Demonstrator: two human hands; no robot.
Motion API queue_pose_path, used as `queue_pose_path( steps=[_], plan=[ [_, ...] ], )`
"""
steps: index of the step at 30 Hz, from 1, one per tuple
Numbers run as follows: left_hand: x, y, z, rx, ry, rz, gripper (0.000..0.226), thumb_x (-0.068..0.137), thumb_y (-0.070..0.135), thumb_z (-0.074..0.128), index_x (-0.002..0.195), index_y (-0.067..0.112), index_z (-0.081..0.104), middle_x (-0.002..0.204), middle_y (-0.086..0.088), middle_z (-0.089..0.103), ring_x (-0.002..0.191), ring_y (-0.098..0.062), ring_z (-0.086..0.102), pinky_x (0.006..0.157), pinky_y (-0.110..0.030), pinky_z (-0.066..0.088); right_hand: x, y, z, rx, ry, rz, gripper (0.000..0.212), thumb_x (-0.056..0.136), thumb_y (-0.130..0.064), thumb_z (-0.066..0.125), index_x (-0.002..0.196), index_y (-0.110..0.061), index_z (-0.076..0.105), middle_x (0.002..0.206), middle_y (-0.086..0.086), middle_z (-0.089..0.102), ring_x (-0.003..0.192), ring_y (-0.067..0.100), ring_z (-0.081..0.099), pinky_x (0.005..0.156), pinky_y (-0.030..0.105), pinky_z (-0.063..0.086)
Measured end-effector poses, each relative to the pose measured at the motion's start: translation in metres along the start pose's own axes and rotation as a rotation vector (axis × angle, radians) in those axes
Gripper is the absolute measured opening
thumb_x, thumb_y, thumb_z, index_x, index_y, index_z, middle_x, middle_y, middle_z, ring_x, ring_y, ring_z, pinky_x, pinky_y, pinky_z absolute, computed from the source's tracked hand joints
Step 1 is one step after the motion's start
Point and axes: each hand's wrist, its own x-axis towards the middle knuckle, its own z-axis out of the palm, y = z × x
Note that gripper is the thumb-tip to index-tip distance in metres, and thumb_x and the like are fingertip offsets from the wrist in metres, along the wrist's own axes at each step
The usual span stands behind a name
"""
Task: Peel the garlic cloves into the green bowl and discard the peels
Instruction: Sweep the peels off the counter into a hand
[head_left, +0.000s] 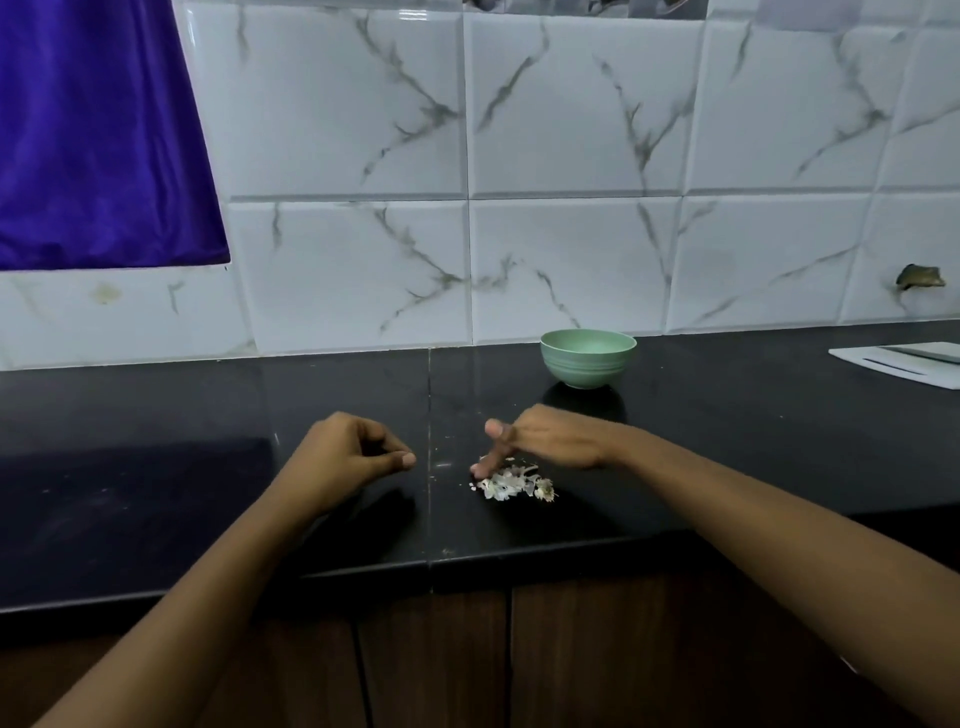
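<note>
Counter: black polished stone worktop (156, 467), with one thin seam (429, 415) running front to back, left of the bowl. Backing wall: glossy white tiles with grey marble veining (571, 130).

Container: small pale green ribbed bowl (588, 364), upright on the worktop close to the wall. Only the far inner wall shows from this angle, so I cannot tell what is in it.

Peels: small heap of dry whitish garlic skins (511, 484) on the worktop, in front of the bowl and slightly to its left, well apart from it and nearer the counter's front edge.

Right hand (556, 439): between bowl and heap, palm down, fingers (485, 465) straight and sloping down. Their tips meet the worktop at the left rim of the heap. Thumb lifted clear. Nothing gripped.

Left hand (348, 457): further left of the bowl, beyond the seam, just above or on the worktop. Fingers curled in to the palm, thumb tip against the forefinger. Nothing visible in the curl.

Other items: flat white sheet (904, 364) on the worktop, far right of the bowl, cut off by the frame edge. Deep blue-violet cloth (93, 130) hangs over the wall far up and left of the bowl. Ragged dark hole in a tile (919, 278) up and right of the bowl. Dark brown wooden cabinet doors (597, 649) below the counter edge.
</note>
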Motion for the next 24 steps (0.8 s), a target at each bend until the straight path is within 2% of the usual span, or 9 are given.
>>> queue_pose_path(
  steps=[4, 6, 8, 10, 13, 16, 19, 21, 24],
  plan=[
    [-0.003, 0.017, 0.013, 0.178, 0.026, -0.069, 0.022, 0.069, 0.035, 0.082, 0.057, 0.027, 0.066, 0.066, 0.01, 0.07, 0.069, -0.005, 0.065, 0.065, -0.029, 0.052, 0.006, -0.001, -0.008, 0.146, 0.23, 0.043, 0.058, 0.099, -0.048, 0.024, 0.112, -0.016, 0.07, 0.121, -0.003, 0.066, 0.121, 0.005, 0.052, 0.112, 0.029, 0.031],
    [-0.004, 0.022, 0.017, 0.165, 0.06, -0.105, 0.031, 0.068, 0.045, 0.08, 0.056, 0.023, 0.063, 0.056, 0.007, 0.064, 0.059, -0.006, 0.06, 0.058, -0.027, 0.046, 0.013, -0.003, -0.001, 0.041, 0.145, 0.095, 0.055, 0.099, -0.05, 0.021, 0.123, -0.024, 0.064, 0.134, -0.004, 0.056, 0.13, 0.01, 0.044, 0.115, 0.035, 0.026],
    [-0.015, 0.028, 0.017, 0.066, 0.094, -0.113, 0.033, 0.076, 0.05, 0.071, 0.062, 0.021, 0.065, 0.052, 0.007, 0.06, 0.052, -0.004, 0.054, 0.054, -0.026, 0.041, 0.011, -0.001, 0.011, -0.046, 0.007, 0.115, 0.071, 0.088, -0.066, 0.011, 0.133, -0.031, 0.053, 0.146, -0.005, 0.044, 0.136, 0.012, 0.036, 0.116, 0.034, 0.022],
    [-0.037, 0.038, 0.019, -0.174, 0.104, -0.113, 0.02, 0.087, 0.039, 0.062, 0.081, 0.022, 0.072, 0.062, 0.011, 0.066, 0.062, 0.001, 0.061, 0.061, -0.02, 0.044, 0.002, 0.004, 0.019, -0.016, -0.039, 0.073, 0.087, 0.075, -0.081, 0.005, 0.136, -0.036, 0.048, 0.148, -0.01, 0.04, 0.137, 0.006, 0.033, 0.115, 0.027, 0.02],
    [-0.081, 0.057, 0.028, -1.015, 0.039, -0.303, 0.025, 0.082, 0.024, 0.065, 0.099, 0.006, 0.072, 0.099, -0.007, 0.074, 0.097, -0.02, 0.07, 0.08, -0.031, 0.056, -0.019, 0.009, 0.02, 0.182, 0.015, 0.008, 0.084, 0.078, -0.079, 0.009, 0.128, -0.032, 0.058, 0.138, -0.016, 0.05, 0.133, -0.002, 0.037, 0.116, 0.025, 0.018],
    [-0.116, 0.068, 0.057, -1.646, -0.504, -0.609, 0.065, 0.046, 0.022, 0.093, 0.102, -0.004, 0.072, 0.113, -0.024, 0.067, 0.095, -0.034, 0.069, 0.067, -0.044, 0.06, -0.031, 0.014, 0.013, 0.287, 0.217, 0.088, 0.072, 0.083, -0.075, 0.012, 0.121, -0.038, 0.062, 0.135, -0.017, 0.052, 0.132, 0.001, 0.04, 0.118, 0.035, 0.02],
    [-0.13, 0.075, 0.103, -1.793, -0.737, -0.804, 0.042, 0.076, 0.015, 0.069, 0.111, -0.008, 0.066, 0.122, -0.026, 0.061, 0.098, -0.039, 0.067, 0.07, -0.052, 0.057, -0.04, 0.017, 0.007, 0.227, 0.317, 0.24, 0.072, 0.082, -0.075, 0.014, 0.122, -0.038, 0.061, 0.14, -0.009, 0.05, 0.133, 0.008, 0.04, 0.117, 0.041, 0.022],
    [-0.126, 0.076, 0.129, -1.854, -0.691, -0.902, 0.046, 0.087, 0.02, 0.042, 0.115, -0.011, 0.062, 0.125, -0.028, 0.059, 0.097, -0.041, 0.067, 0.074, -0.056, 0.053, -0.045, 0.012, 0.011, 0.209, 0.247, 0.277, 0.073, 0.083, -0.073, 0.014, 0.126, -0.035, 0.059, 0.143, -0.008, 0.048, 0.134, 0.009, 0.039, 0.117, 0.039, 0.021],
    [-0.113, 0.079, 0.144, -1.907, -0.629, -0.915, 0.053, 0.087, 0.023, 0.034, 0.115, -0.014, 0.06, 0.124, -0.03, 0.058, 0.096, -0.043, 0.067, 0.077, -0.061, 0.049, -0.05, -0.001, 0.027, 0.204, 0.173, 0.241, 0.072, 0.083, -0.069, 0.015, 0.129, -0.032, 0.057, 0.142, -0.011, 0.048, 0.133, 0.003, 0.038, 0.117, 0.033, 0.02]
  ],
)
